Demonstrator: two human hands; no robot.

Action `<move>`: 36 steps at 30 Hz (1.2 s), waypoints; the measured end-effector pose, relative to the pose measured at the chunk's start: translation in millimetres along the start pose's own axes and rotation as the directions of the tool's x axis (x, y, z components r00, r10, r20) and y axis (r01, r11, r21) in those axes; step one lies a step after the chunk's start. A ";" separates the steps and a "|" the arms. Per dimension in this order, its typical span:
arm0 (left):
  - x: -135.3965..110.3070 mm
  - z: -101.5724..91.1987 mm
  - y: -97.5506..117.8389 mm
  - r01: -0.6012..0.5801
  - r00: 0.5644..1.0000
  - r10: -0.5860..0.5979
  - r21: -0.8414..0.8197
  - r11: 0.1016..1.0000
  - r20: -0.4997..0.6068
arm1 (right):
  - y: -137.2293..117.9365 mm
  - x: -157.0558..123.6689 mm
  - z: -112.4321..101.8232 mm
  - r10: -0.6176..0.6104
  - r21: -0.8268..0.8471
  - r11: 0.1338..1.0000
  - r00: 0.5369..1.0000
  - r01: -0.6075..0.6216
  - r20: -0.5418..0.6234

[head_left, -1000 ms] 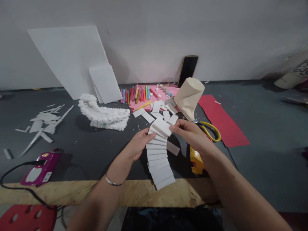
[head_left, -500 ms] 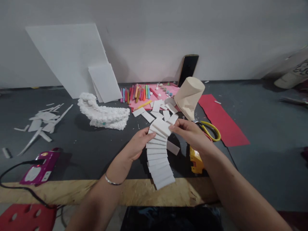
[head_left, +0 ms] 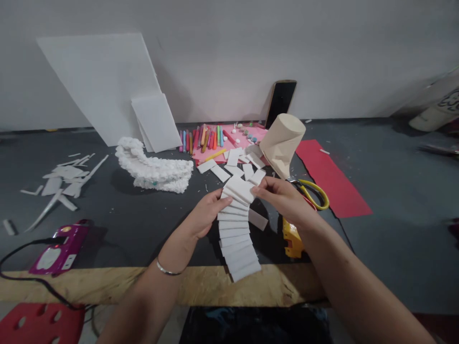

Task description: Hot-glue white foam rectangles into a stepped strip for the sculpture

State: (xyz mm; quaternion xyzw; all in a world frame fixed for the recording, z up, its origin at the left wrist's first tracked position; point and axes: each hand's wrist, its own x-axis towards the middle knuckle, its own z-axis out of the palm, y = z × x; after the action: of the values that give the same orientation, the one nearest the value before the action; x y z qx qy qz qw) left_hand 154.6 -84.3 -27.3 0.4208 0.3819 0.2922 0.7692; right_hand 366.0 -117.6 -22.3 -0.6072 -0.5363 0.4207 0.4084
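Observation:
A curved strip of overlapping white foam-board pieces hangs between my hands and reaches past the table's front edge. My left hand pinches its upper left side, thumb on top. With thumb and fingertips, my right hand grips the right end of the topmost white piece. Just beyond lie several loose white rectangles. One more piece shows to the right of the strip. Under my right wrist sit a yellow glue gun, partly hidden, and yellow-handled scissors.
A white textured curved model and foam scraps lie left, near a purple device with a cable. Behind are crayons, a leaning phone, a beige cone-like form and white boards. Red paper lies right.

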 end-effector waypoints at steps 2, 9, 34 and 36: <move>0.2 -0.1 0.1 0.001 1.000 -0.001 0.007 1.000 -0.002 | 0.6 0.0 0.3 -0.001 0.007 1.000 1.000 0.001 0.001; 0.1 0.6 1.4 0.003 1.000 -0.003 0.008 1.000 0.001 | 1.6 0.6 -0.1 -0.003 -0.007 1.000 1.000 0.003 -0.011; 0.2 0.4 1.7 0.003 1.000 -0.003 -0.003 1.000 0.002 | 3.4 1.9 0.5 -0.026 0.005 1.000 0.999 0.026 -0.034; 0.3 0.4 1.5 0.001 1.000 -0.001 0.000 1.000 0.002 | 3.9 2.2 0.6 -0.019 0.011 1.000 0.999 0.019 -0.035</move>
State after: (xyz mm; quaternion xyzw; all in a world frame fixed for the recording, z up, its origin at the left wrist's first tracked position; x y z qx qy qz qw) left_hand 154.8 -83.6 -26.0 0.4209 0.3811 0.2915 0.7699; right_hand 366.9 -115.8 -26.4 -0.6070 -0.5324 0.4092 0.4249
